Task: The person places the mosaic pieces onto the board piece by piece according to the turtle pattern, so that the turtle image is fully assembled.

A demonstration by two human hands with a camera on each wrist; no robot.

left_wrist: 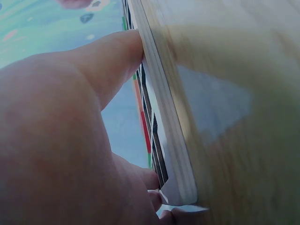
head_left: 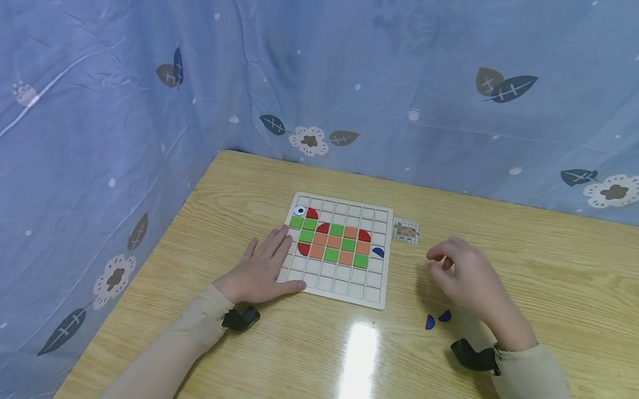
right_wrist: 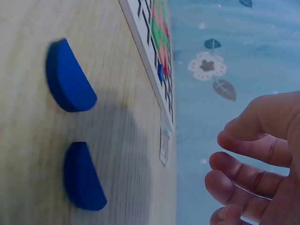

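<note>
A white grid board (head_left: 338,287) lies on the table, bearing green, orange and red tiles, a round eye piece (head_left: 300,211) and one blue tile (head_left: 378,252) near its right side. My left hand (head_left: 260,270) rests at the board's left front corner with fingers spread; the thumb touches the front edge. Right of the board, my right hand (head_left: 464,278) is held above the table. Its fingers are loosely bent, and the right wrist view shows nothing between them. Two blue half-round pieces (right_wrist: 70,77) lie on the table beneath that hand, apart from each other.
A small picture card (head_left: 406,231) with a gridded pattern lies against the board's right edge. The wooden table (head_left: 271,370) reaches back to a blue patterned curtain (head_left: 431,106), which also hangs along the left side. Light glares off the tabletop in front of the board.
</note>
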